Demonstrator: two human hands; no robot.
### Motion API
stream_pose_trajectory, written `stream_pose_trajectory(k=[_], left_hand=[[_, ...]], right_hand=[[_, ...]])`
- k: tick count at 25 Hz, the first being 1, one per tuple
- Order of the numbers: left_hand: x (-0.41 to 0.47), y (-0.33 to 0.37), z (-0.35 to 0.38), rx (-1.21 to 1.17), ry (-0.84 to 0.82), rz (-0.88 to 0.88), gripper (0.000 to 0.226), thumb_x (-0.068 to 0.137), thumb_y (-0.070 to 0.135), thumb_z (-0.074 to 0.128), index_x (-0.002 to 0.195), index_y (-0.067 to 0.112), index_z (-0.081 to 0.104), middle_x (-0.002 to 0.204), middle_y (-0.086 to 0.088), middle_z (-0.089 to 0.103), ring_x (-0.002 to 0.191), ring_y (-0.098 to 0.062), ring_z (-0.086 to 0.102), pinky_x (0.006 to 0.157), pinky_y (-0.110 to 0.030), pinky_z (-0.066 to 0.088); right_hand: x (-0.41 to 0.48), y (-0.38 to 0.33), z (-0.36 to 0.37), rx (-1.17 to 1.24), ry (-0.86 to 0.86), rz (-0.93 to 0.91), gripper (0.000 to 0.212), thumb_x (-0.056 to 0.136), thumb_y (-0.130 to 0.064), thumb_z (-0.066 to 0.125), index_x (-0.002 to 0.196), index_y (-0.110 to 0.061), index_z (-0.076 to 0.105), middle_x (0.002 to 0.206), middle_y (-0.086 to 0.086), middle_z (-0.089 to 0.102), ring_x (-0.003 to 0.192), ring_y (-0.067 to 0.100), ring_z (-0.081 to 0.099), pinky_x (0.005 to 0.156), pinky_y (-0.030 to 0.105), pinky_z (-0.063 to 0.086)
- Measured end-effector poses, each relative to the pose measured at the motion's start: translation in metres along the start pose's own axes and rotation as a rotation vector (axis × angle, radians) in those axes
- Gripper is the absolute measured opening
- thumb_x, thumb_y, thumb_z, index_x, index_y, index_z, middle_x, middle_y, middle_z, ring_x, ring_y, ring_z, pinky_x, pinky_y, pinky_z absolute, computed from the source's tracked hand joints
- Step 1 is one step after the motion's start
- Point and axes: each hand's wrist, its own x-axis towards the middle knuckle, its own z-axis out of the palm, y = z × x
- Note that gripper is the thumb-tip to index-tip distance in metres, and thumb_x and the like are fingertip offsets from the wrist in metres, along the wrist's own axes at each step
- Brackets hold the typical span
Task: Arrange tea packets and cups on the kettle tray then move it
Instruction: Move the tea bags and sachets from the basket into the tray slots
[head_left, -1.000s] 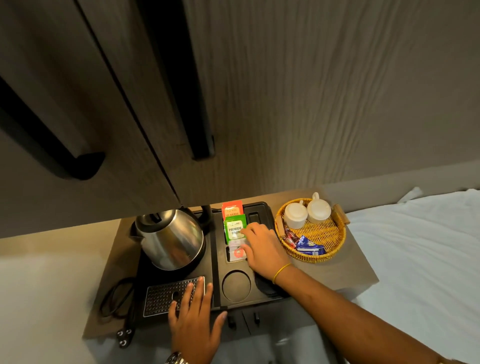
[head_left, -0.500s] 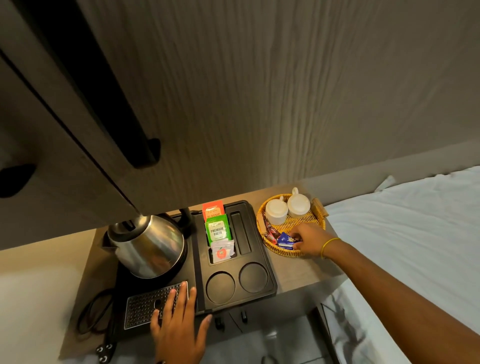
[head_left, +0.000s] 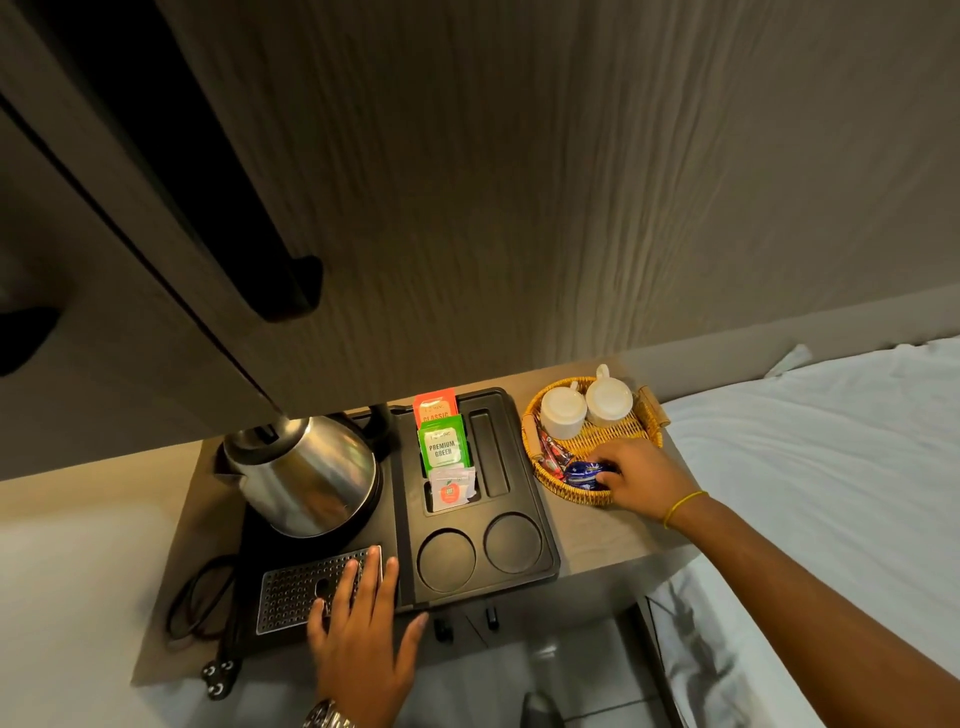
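The black kettle tray (head_left: 545, 530) lies on a low wooden shelf and carries a steel kettle (head_left: 306, 475). An orange packet (head_left: 435, 406), a green packet (head_left: 442, 448) and a white packet (head_left: 451, 488) stand in the tray's left slot. The right slot and both round cup wells are bare. Two white cups (head_left: 584, 408) sit upside down in a wicker basket (head_left: 641, 415) right of the tray. My right hand (head_left: 641, 480) reaches into the basket, fingers on a blue packet (head_left: 582, 474). Fingers spread, my left hand (head_left: 366, 631) lies flat on the tray's front edge by the metal grille.
Red sachets (head_left: 553, 457) lie in the basket's left part. A black power cord (head_left: 200, 605) loops left of the tray. A dark cabinet door (head_left: 156, 208) overhangs the shelf on the left. White bedding (head_left: 831, 467) borders the shelf on the right.
My right hand left the packet slot on the tray and moved right into the basket, where its fingers now close on the blue packet. My left hand stayed on the tray's front.
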Motion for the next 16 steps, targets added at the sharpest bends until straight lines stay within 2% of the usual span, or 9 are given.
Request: stream_pose_trajectory(k=[4,8,12,16], left_hand=[[-0.001,-0.002,0.001,-0.006,-0.004,0.005,0.077,0.090,0.071,0.028,0.151,0.026,0.042,0.164,0.002,0.031,0.149,-0.023,0.029,0.111,-0.059,0.026],[-0.001,-0.003,0.004,-0.016,-0.041,-0.011,0.076,0.088,0.068,0.042,0.153,0.029,0.037,0.166,0.003,0.024,0.151,-0.022,0.024,0.112,-0.061,0.024],[-0.001,-0.004,0.004,-0.022,-0.042,-0.007,0.076,0.088,0.067,0.045,0.152,0.028,0.039,0.165,0.002,0.027,0.151,-0.023,0.026,0.112,-0.061,0.024],[-0.001,-0.004,0.004,-0.013,-0.051,-0.010,0.076,0.088,0.068,0.044,0.153,0.029,0.037,0.166,0.002,0.025,0.152,-0.023,0.023,0.112,-0.062,0.025]], right_hand=[[-0.010,-0.009,-0.015,0.152,0.165,0.067,0.021,0.093,-0.024,0.068,0.113,-0.021,0.074,0.112,0.003,0.077,0.099,0.021,0.070,0.084,0.039,0.061],[-0.008,-0.070,-0.012,0.295,0.326,0.050,0.023,0.089,-0.016,0.073,0.110,-0.008,0.074,0.105,0.013,0.077,0.093,0.030,0.072,0.077,0.045,0.062],[0.019,-0.133,0.036,0.140,0.243,0.060,0.017,0.089,-0.018,0.066,0.102,-0.007,0.068,0.101,0.017,0.072,0.092,0.035,0.068,0.074,0.040,0.054],[0.032,-0.154,0.070,0.051,0.174,0.125,0.021,0.089,-0.010,0.060,0.107,-0.001,0.064,0.108,0.022,0.068,0.097,0.039,0.067,0.078,0.041,0.052]])
